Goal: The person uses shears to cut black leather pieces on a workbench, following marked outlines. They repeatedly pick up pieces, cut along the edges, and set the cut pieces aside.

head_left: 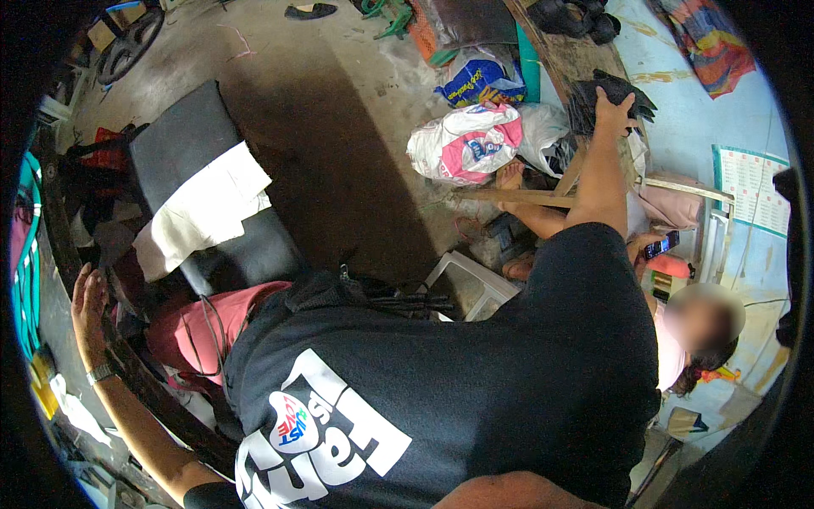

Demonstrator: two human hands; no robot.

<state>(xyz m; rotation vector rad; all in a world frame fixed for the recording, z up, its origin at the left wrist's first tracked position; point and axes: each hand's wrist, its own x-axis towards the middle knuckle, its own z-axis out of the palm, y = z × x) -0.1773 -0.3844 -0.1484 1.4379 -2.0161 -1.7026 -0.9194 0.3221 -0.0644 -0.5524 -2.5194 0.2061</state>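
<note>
My right hand (612,112) reaches out to the far right, its fingers closed over a stack of thin black pieces (585,95) lying on a narrow wooden plank (563,53). Whether they are leather or rubber I cannot tell. On the far left my left hand (88,307) is open, fingers stretched out, against a dark wooden edge (127,360); a watch (100,373) is on that wrist. Across my leg, at the left, lies a whitish cloth (199,212) over a dark grey padded surface (188,140).
A person (670,339) sits close on the right, holding a phone (660,246). Plastic bags (462,142) stand on the floor below the plank. A white plastic frame (471,284) is in front of me. Black shoes (577,17) rest at the plank's far end.
</note>
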